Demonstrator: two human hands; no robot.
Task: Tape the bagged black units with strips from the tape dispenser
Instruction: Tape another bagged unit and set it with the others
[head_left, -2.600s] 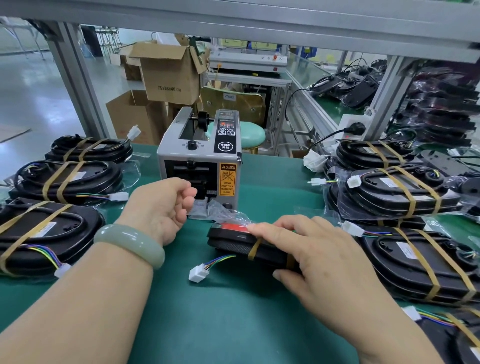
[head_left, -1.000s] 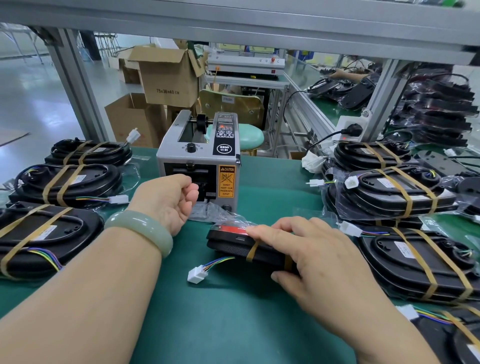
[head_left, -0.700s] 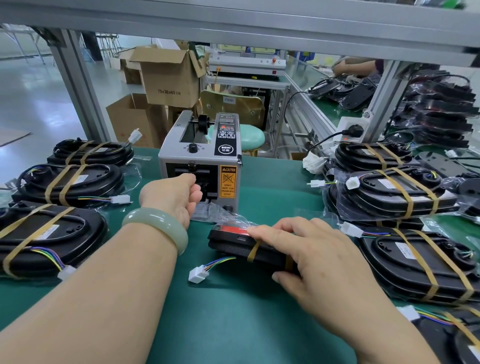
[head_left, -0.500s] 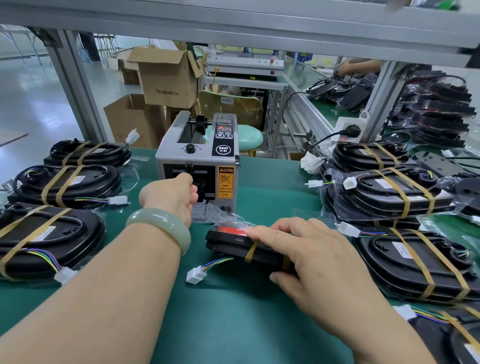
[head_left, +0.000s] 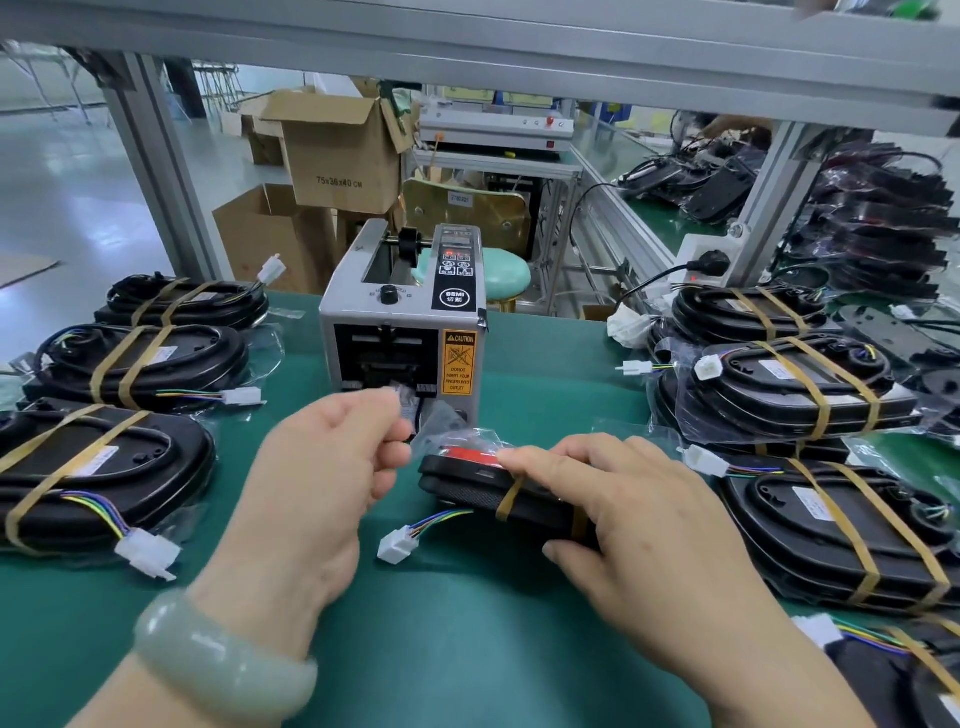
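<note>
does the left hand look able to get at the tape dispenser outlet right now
Probably yes: the left hand sits before the tape dispenser outlet with nothing between, though its grip pinches what looks like a tape strip. The right hand holds the bagged unit aside.

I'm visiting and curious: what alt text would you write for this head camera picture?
A person's left hand pinches what looks like a tape strip just in front of a grey tape dispenser, while the right hand holds a bagged black unit on the green table. Taped units lie on both sides.
</note>
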